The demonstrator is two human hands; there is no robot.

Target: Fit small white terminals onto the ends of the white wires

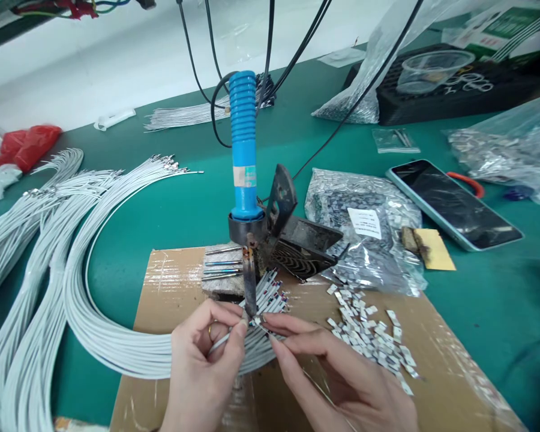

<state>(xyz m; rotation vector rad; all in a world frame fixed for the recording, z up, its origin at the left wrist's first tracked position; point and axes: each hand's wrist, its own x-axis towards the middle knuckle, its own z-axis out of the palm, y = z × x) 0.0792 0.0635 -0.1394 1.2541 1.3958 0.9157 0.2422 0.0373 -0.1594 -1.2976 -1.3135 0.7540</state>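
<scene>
A blue-handled soldering iron (243, 150) stands upright in a dark metal stand (292, 240), its tip (250, 288) pointing down. My left hand (204, 366) pinches a thin white wire (219, 343) and holds its end just under the tip. My right hand (342, 378) pinches something small at the same spot; I cannot make out what. Both hands meet over a fan of white wire ends (272, 297) on a taped cardboard sheet (171, 288).
Long bundles of white wires (72, 264) curve across the green table at left. Small silver parts (373, 342) lie loose on the cardboard; bags of them (364, 234) sit behind. A phone (454, 204) lies at right, a black tray (450, 96) with a plastic cup at the back.
</scene>
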